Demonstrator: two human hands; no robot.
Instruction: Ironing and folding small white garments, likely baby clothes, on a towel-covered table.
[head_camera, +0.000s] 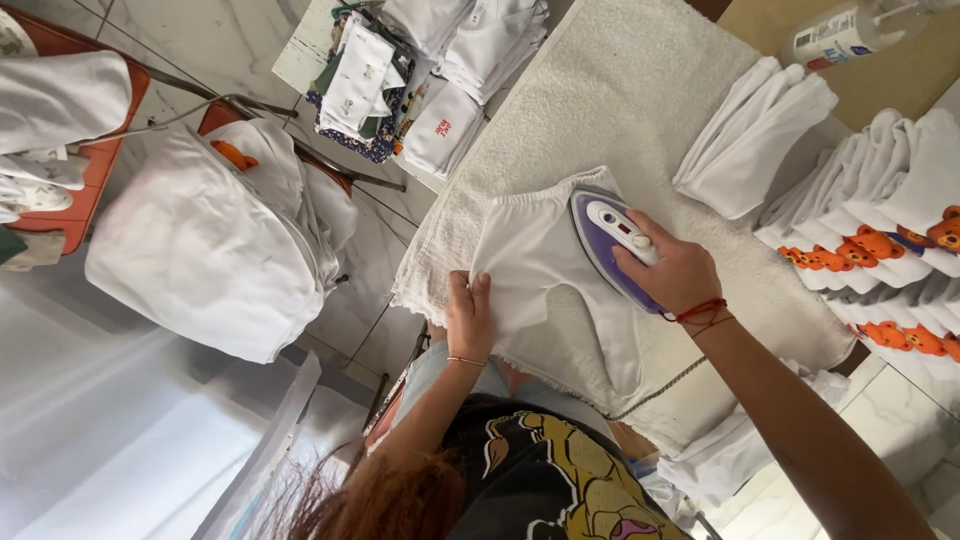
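A small white garment (535, 265) lies flat on a cream towel (610, 90) that covers the ironing surface. My right hand (672, 272) grips the handle of a purple and white iron (605, 235), which rests on the garment's right side. My left hand (470, 315) pinches the garment's near left edge and holds it down against the towel. A thin bracelet is on my left wrist and red string bands are on my right wrist.
A folded white piece (750, 140) lies at the towel's far right. Stacks of folded white garments with orange bear prints (880, 250) line the right side. A spray bottle (850, 30) lies at the top right. Heaps of white clothes (210, 250) sit at the left, with more folded ones (420, 70) at the top.
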